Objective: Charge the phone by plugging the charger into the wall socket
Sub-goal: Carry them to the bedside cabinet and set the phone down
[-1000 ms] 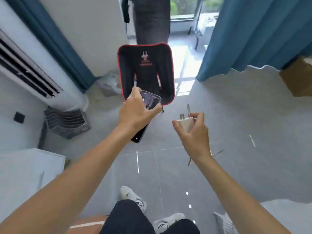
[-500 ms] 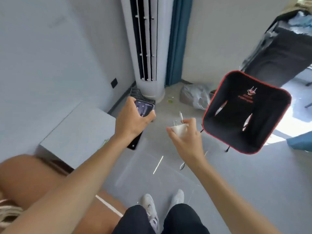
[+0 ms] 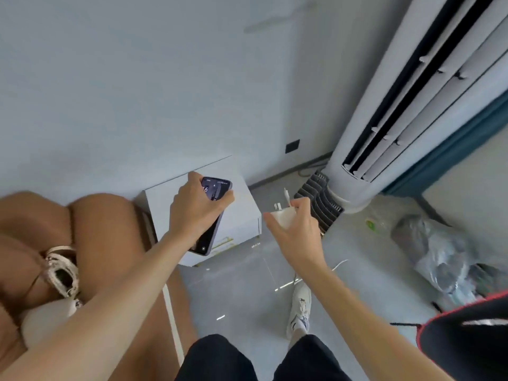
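Note:
My left hand [image 3: 193,213] grips a dark phone [image 3: 213,188] with its screen lit, held over a white bedside cabinet [image 3: 242,215]. My right hand [image 3: 295,233] holds a white charger plug [image 3: 281,217] with its prongs pointing up and the cable's connector sticking out above my fingers. The white cable [image 3: 339,264] trails down behind my wrist. A black wall socket [image 3: 292,146] sits low on the wall, beyond both hands and above the cabinet's far corner.
A tall white floor air conditioner [image 3: 406,105] stands right of the socket, with a dark ribbed stack [image 3: 319,204] at its base. A brown sofa [image 3: 104,243] with a beige bag [image 3: 61,270] lies left. Plastic bags [image 3: 437,251] and a black red-edged chair [image 3: 467,339] are on the right.
My view has swung left, from the chair and window to the wall, cabinet and socket. Both hands keep their hold on the phone and the charger plug.

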`<action>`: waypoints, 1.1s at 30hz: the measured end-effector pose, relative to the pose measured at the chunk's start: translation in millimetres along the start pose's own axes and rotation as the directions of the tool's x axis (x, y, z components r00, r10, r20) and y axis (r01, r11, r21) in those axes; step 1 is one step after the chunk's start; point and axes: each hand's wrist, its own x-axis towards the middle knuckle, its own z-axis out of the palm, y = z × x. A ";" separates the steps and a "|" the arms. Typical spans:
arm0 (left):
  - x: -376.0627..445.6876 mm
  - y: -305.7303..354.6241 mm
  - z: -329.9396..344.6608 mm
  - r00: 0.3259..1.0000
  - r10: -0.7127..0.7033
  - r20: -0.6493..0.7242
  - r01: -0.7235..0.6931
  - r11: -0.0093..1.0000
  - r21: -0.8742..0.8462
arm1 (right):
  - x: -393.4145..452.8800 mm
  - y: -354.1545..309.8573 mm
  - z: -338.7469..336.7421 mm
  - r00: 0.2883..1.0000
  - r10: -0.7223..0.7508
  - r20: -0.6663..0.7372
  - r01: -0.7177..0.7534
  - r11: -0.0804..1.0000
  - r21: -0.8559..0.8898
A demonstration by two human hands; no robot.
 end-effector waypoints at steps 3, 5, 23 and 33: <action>38.9 -19.7 25.1 0.992 -0.117 -0.038 0.117 0.993 -0.025 | 62.4 3.2 22.3 0.996 -0.038 0.083 0.046 0.994 -0.096; 63.9 -37.0 42.9 0.983 -0.174 -0.063 0.172 0.985 -0.028 | 97.0 8.0 39.8 0.991 -0.047 0.125 0.063 0.990 -0.128; 318.8 -217.6 254.7 0.954 -0.298 -0.020 0.296 0.937 0.184 | 350.7 121.9 286.0 0.967 -0.018 0.253 0.091 0.955 -0.282; 354.3 -261.0 321.7 0.972 -0.232 -0.045 0.233 0.913 0.334 | 395.4 161.7 342.5 0.944 -0.007 0.329 0.109 0.950 -0.293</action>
